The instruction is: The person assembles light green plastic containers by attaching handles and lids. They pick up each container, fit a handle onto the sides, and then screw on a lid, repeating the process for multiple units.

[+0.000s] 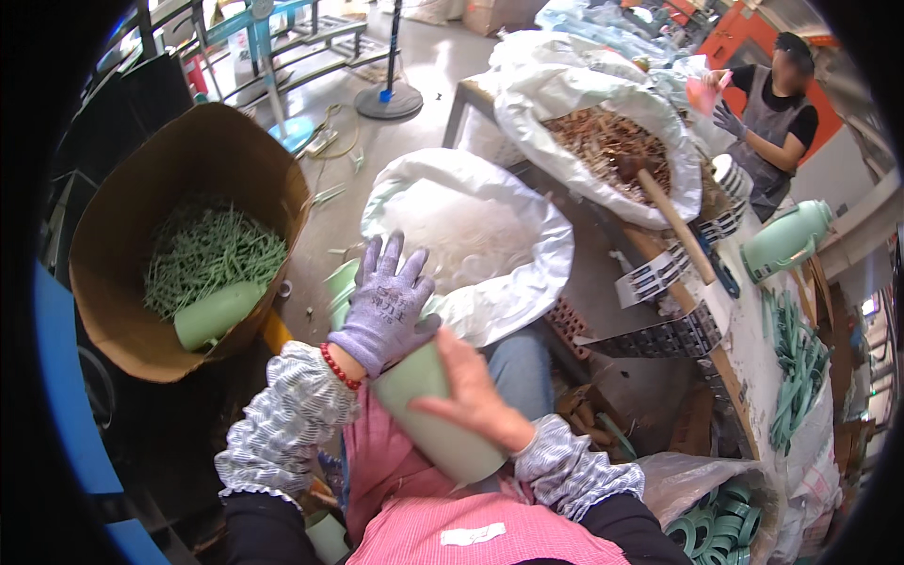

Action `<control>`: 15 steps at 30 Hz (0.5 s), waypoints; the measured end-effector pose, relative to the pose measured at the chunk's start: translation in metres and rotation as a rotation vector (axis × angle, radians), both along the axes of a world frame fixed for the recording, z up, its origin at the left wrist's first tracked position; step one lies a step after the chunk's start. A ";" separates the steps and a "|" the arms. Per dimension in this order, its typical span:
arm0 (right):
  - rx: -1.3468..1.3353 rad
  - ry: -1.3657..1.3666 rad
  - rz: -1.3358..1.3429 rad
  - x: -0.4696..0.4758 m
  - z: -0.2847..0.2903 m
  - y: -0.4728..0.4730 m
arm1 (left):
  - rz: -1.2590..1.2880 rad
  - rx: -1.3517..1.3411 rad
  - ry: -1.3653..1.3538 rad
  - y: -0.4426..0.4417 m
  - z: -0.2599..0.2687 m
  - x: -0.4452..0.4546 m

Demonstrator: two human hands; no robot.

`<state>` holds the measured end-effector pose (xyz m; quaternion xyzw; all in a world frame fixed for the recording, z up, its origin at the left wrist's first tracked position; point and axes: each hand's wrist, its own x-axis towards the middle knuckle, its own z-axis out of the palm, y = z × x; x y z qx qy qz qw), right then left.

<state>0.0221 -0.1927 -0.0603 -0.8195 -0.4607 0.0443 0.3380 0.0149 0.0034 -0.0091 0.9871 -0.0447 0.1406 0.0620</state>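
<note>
A light green plastic bottle-shaped shell [445, 431] lies tilted across my lap. My right hand [470, 392], without a glove, is wrapped around its side. My left hand [390, 300], in a grey-purple knitted glove, is spread at the shell's upper end, its fingers apart; whether the palm touches the shell is hidden. Just beyond the left hand, another pale green plastic piece [342, 282] shows partly. An open white woven sack [558, 258] of clear plastic pieces stands in front of me. In the cardboard box [113, 233] at left, a green shell [220, 313] rests on thin green strips [212, 254].
At right, a workbench [741, 367] holds a green jug [787, 240], a wooden-handled hammer [678, 226], label strips [657, 335] and green strips [794, 374]. Another sack [600, 176] holds brownish scraps. Green rings [720, 526] fill a bag at lower right. A co-worker [773, 127] stands beyond.
</note>
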 end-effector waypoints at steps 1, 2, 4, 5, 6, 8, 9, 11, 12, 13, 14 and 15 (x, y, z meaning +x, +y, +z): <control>-0.013 -0.108 0.084 -0.003 0.010 0.003 | -0.030 0.089 0.084 0.006 0.005 0.007; 0.048 -0.025 0.238 0.006 0.024 0.006 | 0.025 -0.053 0.324 0.019 0.011 0.017; 0.188 0.208 0.432 0.044 0.034 0.002 | 0.040 -0.229 0.706 0.042 0.014 0.027; 0.231 0.198 0.304 0.070 0.044 0.000 | 0.033 -0.255 0.855 0.058 0.011 0.023; 0.292 0.142 0.142 0.103 0.054 -0.003 | 0.042 -0.419 0.913 0.077 0.002 0.010; 0.342 -0.183 -0.062 0.194 0.075 -0.013 | 0.064 -0.750 1.000 0.107 -0.022 -0.037; 0.421 -0.200 -0.198 0.233 0.089 -0.010 | 0.080 -0.922 1.035 0.108 -0.035 -0.064; 0.379 -0.324 -0.417 0.320 0.102 -0.021 | 0.307 -1.240 1.127 0.081 -0.037 -0.102; 0.245 -0.473 -0.394 0.366 0.095 -0.027 | 0.320 -1.365 1.030 0.068 -0.044 -0.119; 0.105 -0.619 -0.367 0.396 0.086 -0.031 | 0.331 -1.490 0.928 0.059 -0.050 -0.132; 0.047 -0.619 -0.376 0.408 0.075 -0.027 | 0.379 -1.469 0.850 0.056 -0.051 -0.143; -0.010 -0.627 -0.383 0.419 0.072 -0.023 | 0.419 -1.448 0.764 0.054 -0.048 -0.148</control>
